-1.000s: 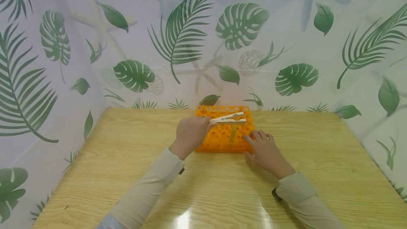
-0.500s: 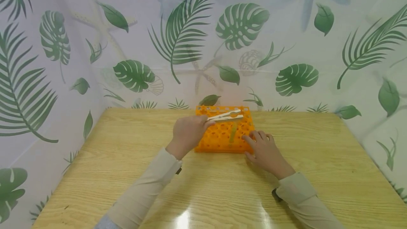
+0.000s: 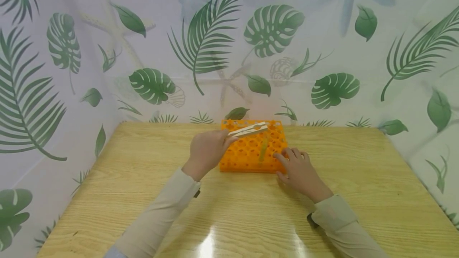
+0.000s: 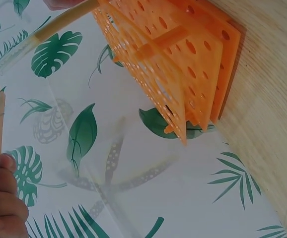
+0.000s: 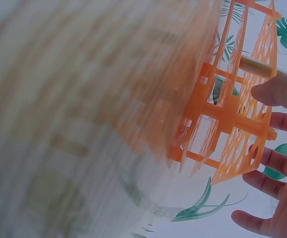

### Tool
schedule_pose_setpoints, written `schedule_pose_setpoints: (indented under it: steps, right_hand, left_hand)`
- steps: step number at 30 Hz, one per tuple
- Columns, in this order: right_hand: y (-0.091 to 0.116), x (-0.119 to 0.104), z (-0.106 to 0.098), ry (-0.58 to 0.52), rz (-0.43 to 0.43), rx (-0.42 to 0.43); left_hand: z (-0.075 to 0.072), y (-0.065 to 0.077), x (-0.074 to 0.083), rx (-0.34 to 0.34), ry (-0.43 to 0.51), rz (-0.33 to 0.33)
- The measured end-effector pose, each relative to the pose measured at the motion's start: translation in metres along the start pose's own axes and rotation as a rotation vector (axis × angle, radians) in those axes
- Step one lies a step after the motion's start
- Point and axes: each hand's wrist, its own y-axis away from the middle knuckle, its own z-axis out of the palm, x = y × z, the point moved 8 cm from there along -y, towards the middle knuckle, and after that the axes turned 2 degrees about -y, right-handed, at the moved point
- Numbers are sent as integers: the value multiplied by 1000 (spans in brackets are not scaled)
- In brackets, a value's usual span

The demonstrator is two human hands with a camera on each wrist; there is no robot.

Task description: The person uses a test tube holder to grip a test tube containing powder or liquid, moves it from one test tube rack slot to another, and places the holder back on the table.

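My left hand (image 3: 208, 150) grips a wooden test tube clamp (image 3: 249, 129) by its rear end. The clamp's jaws point right above an orange test tube rack (image 3: 244, 152), with nothing between them. A test tube with yellowish contents (image 3: 263, 148) stands in the rack, and in the left wrist view the tube (image 4: 59, 26) sticks out past the top plate. At the rack's right end, my right hand (image 3: 301, 172) rests against the front corner. The right wrist view shows its thumb (image 5: 270, 93) over the top plate, while the other fingers spread loosely beside the edge.
The rack stands near the back of a wood-grain table (image 3: 229, 218). Right behind it hangs a white cloth backdrop (image 3: 215, 106) printed with green leaves. A blurred sleeve (image 5: 59, 124) covers much of the right wrist view.
My left hand has drawn the clamp leftward and slightly up, away from above the tube. The clamp's jaws look closer together than before. My right hand and the rack have stayed put.
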Motion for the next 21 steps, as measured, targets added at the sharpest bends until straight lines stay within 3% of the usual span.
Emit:
schedule_pose_setpoints:
  steps: [12,21]
  right_hand:
    - [-1,0,0,-5,-11,24]
    - [0,-1,-1,-15,-2,6]
  left_hand:
    - [-4,6,-5,13,-10,-1]
    - [3,11,-13,-26,11,-53]
